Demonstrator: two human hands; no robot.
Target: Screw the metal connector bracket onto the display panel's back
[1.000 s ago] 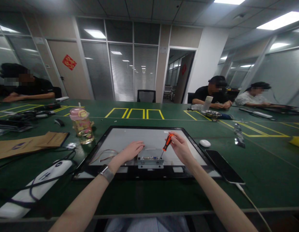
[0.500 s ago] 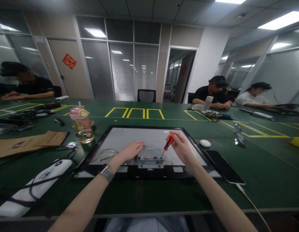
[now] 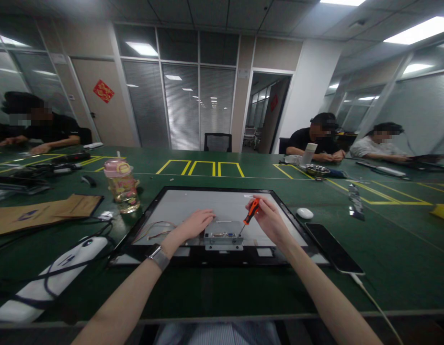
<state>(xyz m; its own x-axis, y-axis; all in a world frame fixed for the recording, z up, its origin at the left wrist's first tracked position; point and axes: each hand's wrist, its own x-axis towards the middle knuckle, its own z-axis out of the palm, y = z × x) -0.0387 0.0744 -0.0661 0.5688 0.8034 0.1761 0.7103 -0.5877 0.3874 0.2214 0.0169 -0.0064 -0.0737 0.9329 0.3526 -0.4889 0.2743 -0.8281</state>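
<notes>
A flat display panel (image 3: 186, 201) with a black frame lies on the table before me, its pale grey back facing up. Near its front edge sits a metal bracket (image 3: 223, 243) with connector ports along it. My right hand (image 3: 270, 215) grips an orange and black screwdriver (image 3: 251, 212), its tip at the right end of the bracket. My left hand (image 3: 196, 224) rests on the panel just left of the bracket, fingers stretched out, holding nothing. Thin loose wires (image 3: 155, 231) lie on the panel left of that hand.
Left of the panel stand a pink-lidded bottle (image 3: 121, 184), a brown paper envelope (image 3: 45, 213) and a white power strip (image 3: 56, 278) with black cable. To the right are a charging phone (image 3: 333, 247) and a white case (image 3: 304, 212). Several people sit around the green table (image 3: 397, 249).
The screwdriver tip has shifted slightly right along the bracket, with my right hand adjusting a little. My left hand stays put. A person at the far left has moved an arm.
</notes>
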